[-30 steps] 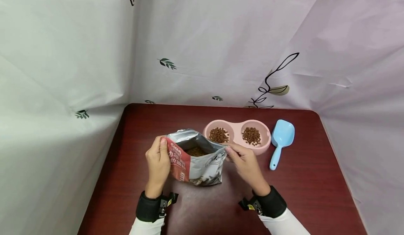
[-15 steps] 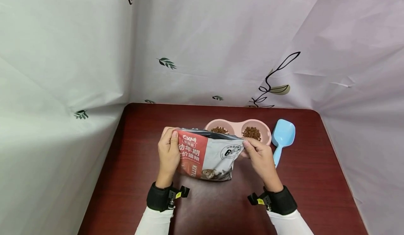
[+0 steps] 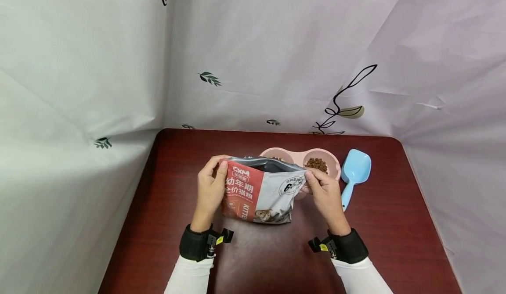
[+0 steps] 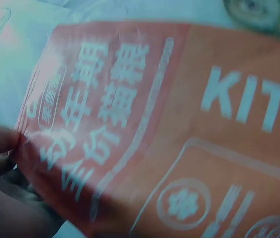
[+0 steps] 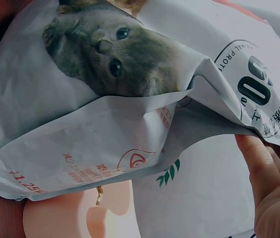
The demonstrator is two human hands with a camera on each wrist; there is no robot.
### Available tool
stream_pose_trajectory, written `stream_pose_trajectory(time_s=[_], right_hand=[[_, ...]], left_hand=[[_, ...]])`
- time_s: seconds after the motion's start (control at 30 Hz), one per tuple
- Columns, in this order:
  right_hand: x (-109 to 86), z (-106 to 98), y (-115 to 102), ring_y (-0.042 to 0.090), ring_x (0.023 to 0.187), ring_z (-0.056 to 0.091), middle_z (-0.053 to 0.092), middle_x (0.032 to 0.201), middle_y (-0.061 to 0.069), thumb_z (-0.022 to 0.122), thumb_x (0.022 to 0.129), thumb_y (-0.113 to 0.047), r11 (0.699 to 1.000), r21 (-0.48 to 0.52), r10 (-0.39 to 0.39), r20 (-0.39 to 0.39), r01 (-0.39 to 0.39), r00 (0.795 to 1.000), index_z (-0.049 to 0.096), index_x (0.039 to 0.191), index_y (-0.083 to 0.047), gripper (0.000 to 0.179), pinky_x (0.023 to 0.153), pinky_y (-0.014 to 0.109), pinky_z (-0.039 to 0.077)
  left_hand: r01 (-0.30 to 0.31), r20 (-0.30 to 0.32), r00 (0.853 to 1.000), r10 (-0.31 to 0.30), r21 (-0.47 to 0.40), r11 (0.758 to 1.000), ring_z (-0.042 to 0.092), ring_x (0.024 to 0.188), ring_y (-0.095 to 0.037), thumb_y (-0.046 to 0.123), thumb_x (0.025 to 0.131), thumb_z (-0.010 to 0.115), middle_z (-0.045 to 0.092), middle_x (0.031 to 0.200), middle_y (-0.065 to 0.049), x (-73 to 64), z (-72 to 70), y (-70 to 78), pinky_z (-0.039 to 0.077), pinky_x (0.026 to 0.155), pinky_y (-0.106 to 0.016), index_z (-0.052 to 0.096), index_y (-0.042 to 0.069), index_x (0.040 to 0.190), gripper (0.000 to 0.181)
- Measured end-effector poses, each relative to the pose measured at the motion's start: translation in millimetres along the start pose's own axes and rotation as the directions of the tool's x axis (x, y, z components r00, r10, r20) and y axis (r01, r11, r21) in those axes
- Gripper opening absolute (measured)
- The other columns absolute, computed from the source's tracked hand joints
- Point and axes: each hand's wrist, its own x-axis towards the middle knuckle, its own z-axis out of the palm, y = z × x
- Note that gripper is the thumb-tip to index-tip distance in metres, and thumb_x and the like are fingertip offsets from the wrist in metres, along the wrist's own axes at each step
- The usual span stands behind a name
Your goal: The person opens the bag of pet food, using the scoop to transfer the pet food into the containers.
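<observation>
A red and silver kitten food bag [image 3: 258,195] is held upright between both hands over the table, its top edge parted and the silvery inside showing. My left hand [image 3: 211,184] grips the upper left corner, thumb on the printed front. At the upper right corner my right hand [image 3: 325,193] pinches the rim between thumb and fingers. The left wrist view shows the red printed side of the bag [image 4: 145,124] close up. In the right wrist view, a kitten picture and a folded side of the bag [image 5: 80,144] appear, with fingers [image 5: 259,163] at its corner.
Behind the bag stands a pink double bowl [image 3: 297,157], partly hidden, with brown kibble [image 3: 317,165] in its right cup. A light blue scoop [image 3: 356,167] lies to its right. The dark red table [image 3: 261,263] meets a white patterned cloth [image 3: 253,57] at the back.
Both hands have carried the bag rightward and turned its printed front to the camera, covering more of the bowl. The mouth narrowed, then parted slightly again; the kibble inside no longer shows.
</observation>
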Motion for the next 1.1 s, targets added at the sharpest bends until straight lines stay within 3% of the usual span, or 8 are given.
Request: stream_pose_trajectory(time_s=[0.17,0.43,0.57,0.73,0.8,0.97,1.1], right_hand=[[1.8,1,1,0.006,0.082,0.071,0.068,0.101,0.026,0.051,0.101,-0.014,1.0,0.011,0.021,-0.019,-0.021,1.0,0.066,0.119,0.005,0.03,0.07,0.028,0.058],[3.2,-1,6,0.008,0.084,0.071,0.068,0.104,0.023,0.05,0.102,-0.014,0.999,0.024,0.032,-0.007,-0.031,0.999,0.065,0.121,0.005,0.031,0.071,0.028,0.058],[3.8,-1,7,0.008,0.085,0.071,0.068,0.105,0.021,0.05,0.102,-0.013,0.999,0.042,0.032,-0.001,-0.032,0.999,0.064,0.121,0.007,0.031,0.071,0.026,0.058],[4.1,-1,7,0.008,0.086,0.071,0.069,0.103,0.014,0.05,0.102,-0.013,0.998,0.047,0.034,0.004,-0.035,0.999,0.064,0.122,0.007,0.032,0.071,0.028,0.057],[4.3,-1,7,0.008,0.085,0.071,0.068,0.103,0.015,0.05,0.102,-0.013,0.999,0.039,0.033,0.005,-0.033,0.999,0.064,0.122,0.007,0.031,0.071,0.028,0.057],[4.9,0,7,0.008,0.083,0.071,0.067,0.102,0.028,0.05,0.101,-0.012,0.998,0.046,0.047,-0.004,-0.046,0.999,0.065,0.12,0.007,0.03,0.07,0.025,0.058],[5.2,0,6,0.008,0.083,0.071,0.067,0.101,0.029,0.051,0.101,-0.012,0.997,0.05,0.05,-0.005,-0.05,0.999,0.065,0.119,0.007,0.03,0.07,0.024,0.058]], left_hand=[[-0.001,0.016,1.0,0.001,0.014,1.0,0.062,0.059,-0.029,0.019,0.095,0.062,0.067,0.08,-0.019,3.6,-3.1,3.0,0.054,0.047,-0.03,0.07,0.005,0.103,0.018],[-0.019,0.026,0.999,0.019,-0.004,1.0,0.063,0.053,-0.026,0.017,0.094,0.063,0.068,0.073,-0.023,7.0,-5.1,-0.4,0.053,0.044,-0.026,0.069,-0.001,0.096,0.02],[0.01,0.086,0.996,-0.01,-0.005,1.0,0.064,0.057,-0.027,0.019,0.095,0.063,0.069,0.076,-0.022,8.8,-9.0,1.9,0.055,0.047,-0.028,0.068,0.001,0.097,0.019],[0.012,0.207,0.978,-0.013,0.004,1.0,0.064,0.063,-0.028,0.019,0.092,0.067,0.068,0.083,-0.018,12.5,-12.7,5.2,0.057,0.052,-0.032,0.067,0.005,0.104,0.019],[0.001,0.231,0.973,-0.008,0.029,1.0,0.064,0.064,-0.027,0.021,0.091,0.068,0.067,0.085,-0.016,15.0,-12.4,6.5,0.057,0.053,-0.032,0.067,0.006,0.103,0.019],[-0.017,0.219,0.976,0.001,0.072,0.997,0.062,0.063,-0.024,0.023,0.091,0.068,0.066,0.085,-0.014,18.5,-10.2,8.5,0.056,0.052,-0.031,0.068,0.005,0.098,0.019],[-0.032,0.221,0.975,0.014,0.076,0.997,0.063,0.064,-0.024,0.02,0.09,0.069,0.066,0.086,-0.014,19.6,-9.9,9.1,0.056,0.052,-0.031,0.068,0.007,0.098,0.015]])
